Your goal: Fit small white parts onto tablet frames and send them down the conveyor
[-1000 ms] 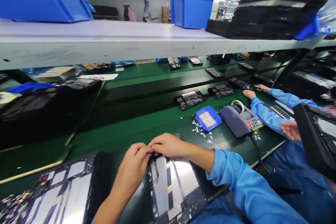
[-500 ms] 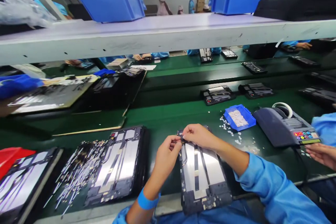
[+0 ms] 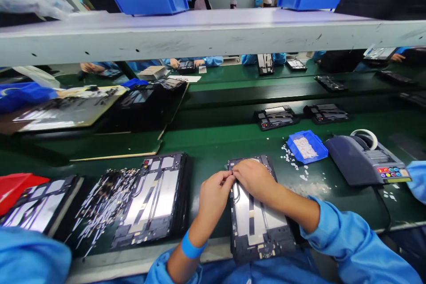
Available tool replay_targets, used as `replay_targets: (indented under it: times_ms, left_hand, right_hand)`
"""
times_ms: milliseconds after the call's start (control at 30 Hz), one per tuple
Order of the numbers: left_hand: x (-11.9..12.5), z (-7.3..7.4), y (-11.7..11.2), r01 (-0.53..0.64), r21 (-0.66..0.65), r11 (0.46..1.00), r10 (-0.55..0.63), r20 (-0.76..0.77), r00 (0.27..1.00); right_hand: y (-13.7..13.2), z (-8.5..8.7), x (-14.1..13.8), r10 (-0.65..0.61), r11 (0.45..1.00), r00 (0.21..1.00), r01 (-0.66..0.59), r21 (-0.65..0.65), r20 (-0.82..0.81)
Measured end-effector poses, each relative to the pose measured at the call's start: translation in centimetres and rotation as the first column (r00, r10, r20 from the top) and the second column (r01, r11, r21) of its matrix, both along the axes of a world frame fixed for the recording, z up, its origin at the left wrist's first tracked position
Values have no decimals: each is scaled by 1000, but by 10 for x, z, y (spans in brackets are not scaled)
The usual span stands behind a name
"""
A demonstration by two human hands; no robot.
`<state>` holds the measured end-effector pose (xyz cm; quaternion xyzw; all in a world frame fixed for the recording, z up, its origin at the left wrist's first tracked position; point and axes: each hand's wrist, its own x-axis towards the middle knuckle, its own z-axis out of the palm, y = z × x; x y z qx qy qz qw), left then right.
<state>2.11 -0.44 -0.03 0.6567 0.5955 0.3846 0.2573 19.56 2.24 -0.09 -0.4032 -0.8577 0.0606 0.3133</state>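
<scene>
An opened tablet (image 3: pixel 256 226), with silver battery cells and black cables showing, lies before me, its near end over the table's front edge. My left hand (image 3: pixel 216 193) is pinched at the tablet's upper left corner; whatever its fingertips hold is too small to make out. Right beside it, my right hand (image 3: pixel 253 177) bends over the same corner with fingers closed, and its fingertips meet those of the left. To the left stands a stack of similar opened tablets (image 3: pixel 153 204). A heap of thin cables (image 3: pixel 106 204) lies against that stack.
A blue tray (image 3: pixel 308 146) of small white pieces stands behind my right arm, with pieces scattered around it. Further right is a tape dispenser (image 3: pixel 366 159). A red bin (image 3: pixel 20 186) sits at far left. A shelf (image 3: pixel 213 37) crosses above; co-workers' sleeves show at both sides.
My right hand has turned further over the tablet's corner, its fingers now more hidden. A co-worker's hand at the right has withdrawn, and a blue sleeve has entered at lower left. The view shifted slightly.
</scene>
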Motion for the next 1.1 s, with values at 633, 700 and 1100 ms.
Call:
replay_targets:
  times_ms: [633,700,1100]
  left_hand:
    - [8,3,-7,61,240,969,-3,-236,972]
    - [10,6,-5,38,146,989,-13,-172,985]
    - [-3,-10,22,60,-266,962,78,481,873]
  right_hand:
    - [-1,-4,-3,-131,951,982,86,298,137]
    - [4,1,0,-110,963,990,83,256,92]
    - [21,23,203,-706,481,500,858,-178,501]
